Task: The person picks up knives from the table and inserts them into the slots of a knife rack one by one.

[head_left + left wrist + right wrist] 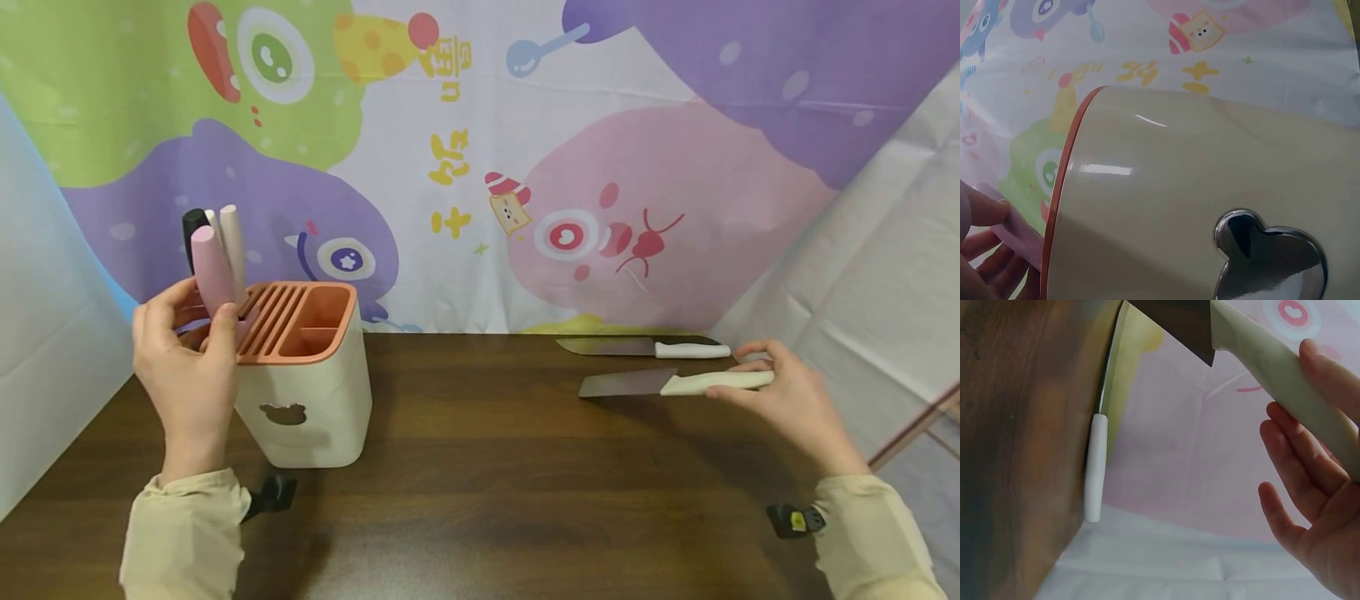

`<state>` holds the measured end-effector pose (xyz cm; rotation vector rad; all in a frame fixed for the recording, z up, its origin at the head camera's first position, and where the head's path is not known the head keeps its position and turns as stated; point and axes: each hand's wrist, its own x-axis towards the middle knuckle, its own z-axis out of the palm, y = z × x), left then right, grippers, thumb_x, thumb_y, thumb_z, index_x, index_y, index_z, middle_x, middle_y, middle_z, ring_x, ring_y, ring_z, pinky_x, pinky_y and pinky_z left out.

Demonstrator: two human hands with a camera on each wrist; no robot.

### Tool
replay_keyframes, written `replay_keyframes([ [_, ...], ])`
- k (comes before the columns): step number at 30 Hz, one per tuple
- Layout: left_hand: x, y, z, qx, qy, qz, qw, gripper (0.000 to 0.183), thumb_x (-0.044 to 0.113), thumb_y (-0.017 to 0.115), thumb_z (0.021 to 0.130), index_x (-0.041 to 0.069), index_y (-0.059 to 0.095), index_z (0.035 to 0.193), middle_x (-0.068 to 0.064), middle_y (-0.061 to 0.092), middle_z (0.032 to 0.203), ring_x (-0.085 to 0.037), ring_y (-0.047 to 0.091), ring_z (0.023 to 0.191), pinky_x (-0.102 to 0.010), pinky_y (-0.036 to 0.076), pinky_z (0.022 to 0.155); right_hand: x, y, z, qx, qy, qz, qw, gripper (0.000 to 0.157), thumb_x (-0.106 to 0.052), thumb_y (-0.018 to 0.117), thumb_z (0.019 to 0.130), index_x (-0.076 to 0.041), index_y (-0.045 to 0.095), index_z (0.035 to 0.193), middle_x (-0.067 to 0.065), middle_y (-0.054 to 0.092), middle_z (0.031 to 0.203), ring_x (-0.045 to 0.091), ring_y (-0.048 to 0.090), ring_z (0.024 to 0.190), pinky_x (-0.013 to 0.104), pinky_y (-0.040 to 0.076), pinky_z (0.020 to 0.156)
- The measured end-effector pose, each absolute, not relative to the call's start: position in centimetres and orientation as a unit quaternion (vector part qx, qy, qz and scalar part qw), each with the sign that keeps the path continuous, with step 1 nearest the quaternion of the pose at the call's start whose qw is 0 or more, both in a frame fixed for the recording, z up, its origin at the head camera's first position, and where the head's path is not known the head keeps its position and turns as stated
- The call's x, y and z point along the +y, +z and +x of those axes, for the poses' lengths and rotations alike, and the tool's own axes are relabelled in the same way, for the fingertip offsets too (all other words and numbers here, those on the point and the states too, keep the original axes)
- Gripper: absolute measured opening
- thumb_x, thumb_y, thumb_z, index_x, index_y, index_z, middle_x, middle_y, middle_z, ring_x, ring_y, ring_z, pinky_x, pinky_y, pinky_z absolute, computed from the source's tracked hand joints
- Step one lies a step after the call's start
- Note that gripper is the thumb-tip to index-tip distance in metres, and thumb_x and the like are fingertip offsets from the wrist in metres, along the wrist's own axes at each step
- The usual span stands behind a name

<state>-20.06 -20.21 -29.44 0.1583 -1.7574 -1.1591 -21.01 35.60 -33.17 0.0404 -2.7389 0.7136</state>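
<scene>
My left hand (187,350) grips a pink-handled knife (213,271) at the left of a knife block (303,417). Only a bit of its pink blade (1019,234) shows at the block's orange rim, so how deep it sits is hidden. Black and white handles (233,250) stand upright just behind. On the right, my right hand (798,404) pinches the cream handle of a broad-bladed kitchen knife (716,382) between thumb and fingers, its blade pointing left. Beyond it a white-handled knife (690,351) lies on the table, seen also in the right wrist view.
The block's orange top (273,321) has several parallel slots and two square compartments at its right. A cartoon-printed cloth (480,275) hangs along the back edge of the dark wooden table (480,467). White sheeting (885,267) closes off the right side.
</scene>
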Motion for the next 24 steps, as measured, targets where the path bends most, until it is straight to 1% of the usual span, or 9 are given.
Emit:
replay_keyframes([
  [3,-20.2,-29.6,-19.9,-0.722,-0.476,0.071,0.498,0.031,0.006,0.064,0.082,0.007,0.061,0.113,0.02,0.042,0.092,0.002,0.052,0.086,-0.008,0.046,0.073,35.6,-33.3,-21.0,-0.952,0.262,0.006,0.158,0.068,-0.046,0.075,0.069,-0.007,0.048,0.117,0.025,0.056,0.112,0.041,0.049,0.101,0.045,0.038,0.073],
  [5,-20.2,-29.8,-19.8,-0.72,-0.475,0.074,0.501,0.03,0.006,0.064,0.081,0.007,0.062,0.111,0.021,0.043,0.092,0.002,0.052,0.085,-0.008,0.046,0.072,35.6,-33.4,-21.0,-0.949,0.271,0.001,0.163,0.067,-0.046,0.075,0.069,-0.007,0.048,0.117,0.026,0.054,0.115,0.041,0.047,0.103,0.047,0.037,0.075],
  [7,-20.2,-29.9,-19.8,-0.718,-0.474,0.074,0.505,0.029,0.006,0.065,0.081,0.007,0.062,0.109,0.02,0.044,0.091,0.002,0.053,0.084,-0.008,0.046,0.071,35.6,-33.5,-21.1,-0.945,0.278,-0.004,0.171,0.065,-0.045,0.075,0.069,-0.007,0.049,0.116,0.025,0.052,0.118,0.04,0.047,0.105,0.044,0.036,0.076],
  [9,-20.2,-30.0,-19.8,-0.717,-0.474,0.074,0.506,0.028,0.007,0.065,0.081,0.007,0.062,0.108,0.02,0.045,0.091,0.001,0.054,0.084,-0.008,0.046,0.071,35.5,-33.6,-21.2,-0.942,0.282,-0.01,0.179,0.063,-0.044,0.076,0.069,-0.009,0.051,0.115,0.023,0.052,0.119,0.034,0.048,0.101,0.036,0.036,0.074],
  [12,-20.2,-30.1,-19.7,-0.718,-0.469,0.075,0.508,0.027,0.007,0.065,0.08,0.007,0.062,0.107,0.02,0.046,0.092,0.001,0.054,0.084,-0.007,0.046,0.07,35.5,-33.9,-21.4,-0.936,0.294,-0.022,0.194,0.06,-0.043,0.077,0.068,-0.012,0.052,0.113,0.015,0.057,0.111,0.021,0.052,0.083,0.026,0.037,0.064],
  [14,-20.2,-30.2,-19.7,-0.722,-0.466,0.078,0.506,0.027,0.007,0.065,0.08,0.007,0.062,0.107,0.02,0.046,0.092,0.001,0.054,0.083,-0.007,0.045,0.069,35.5,-34.1,-21.5,-0.93,0.305,-0.023,0.204,0.056,-0.04,0.078,0.068,-0.014,0.053,0.11,0.005,0.057,0.104,0.01,0.05,0.071,0.021,0.038,0.056],
  [16,-20.1,-30.3,-19.6,-0.725,-0.463,0.083,0.503,0.027,0.007,0.065,0.08,0.006,0.061,0.107,0.02,0.046,0.092,0.002,0.054,0.083,-0.007,0.045,0.068,35.4,-34.2,-21.6,-0.92,0.328,-0.015,0.212,0.051,-0.036,0.078,0.069,-0.015,0.054,0.108,-0.005,0.056,0.096,0.001,0.05,0.065,0.016,0.04,0.054],
  [20,-20.0,-30.3,-19.4,-0.729,-0.456,0.093,0.502,0.026,0.006,0.064,0.08,0.006,0.062,0.106,0.022,0.045,0.092,0.003,0.053,0.08,-0.007,0.044,0.067,34.8,-34.3,-21.8,-0.899,0.378,0.009,0.223,0.044,-0.026,0.077,0.072,-0.012,0.057,0.108,-0.021,0.054,0.088,-0.011,0.053,0.074,0.009,0.044,0.059],
  [24,-19.9,-30.2,-19.2,-0.731,-0.446,0.093,0.508,0.025,0.005,0.064,0.08,0.005,0.062,0.105,0.023,0.045,0.091,0.005,0.052,0.077,-0.008,0.043,0.067,34.0,-34.4,-22.0,-0.881,0.405,0.012,0.244,0.04,-0.021,0.077,0.073,-0.011,0.06,0.107,-0.027,0.057,0.082,-0.015,0.055,0.078,0.006,0.045,0.062],
])
